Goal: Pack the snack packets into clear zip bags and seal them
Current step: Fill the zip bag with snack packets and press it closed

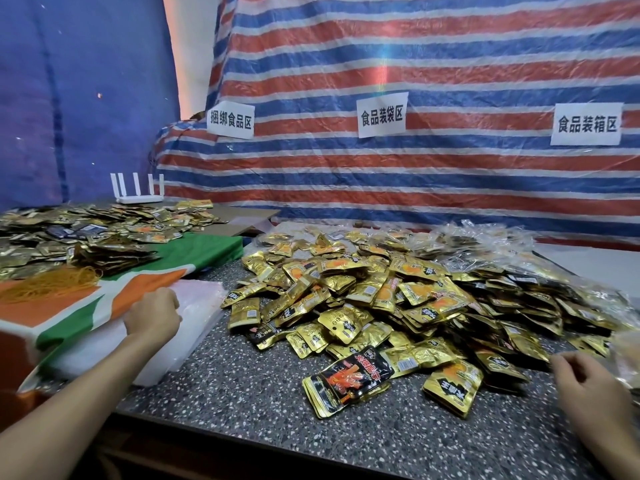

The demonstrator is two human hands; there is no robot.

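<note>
I am resting my left hand (152,315), fingers curled, on the clear zip bags (197,327) at the bench (311,427) left edge; grip not discernible | right hand (588,396) hovering loosely curled, empty, near right edge | snack packets (398,299) lying heaped mid-bench.

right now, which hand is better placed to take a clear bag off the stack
Left. The left hand is at the stack of clear zip bags; the right hand is across the pile of snack packets, away from it.

Left hand (152,317) curled on clear zip bag stack (199,327); right hand (588,389) beside snack packet heap (398,299).
</note>
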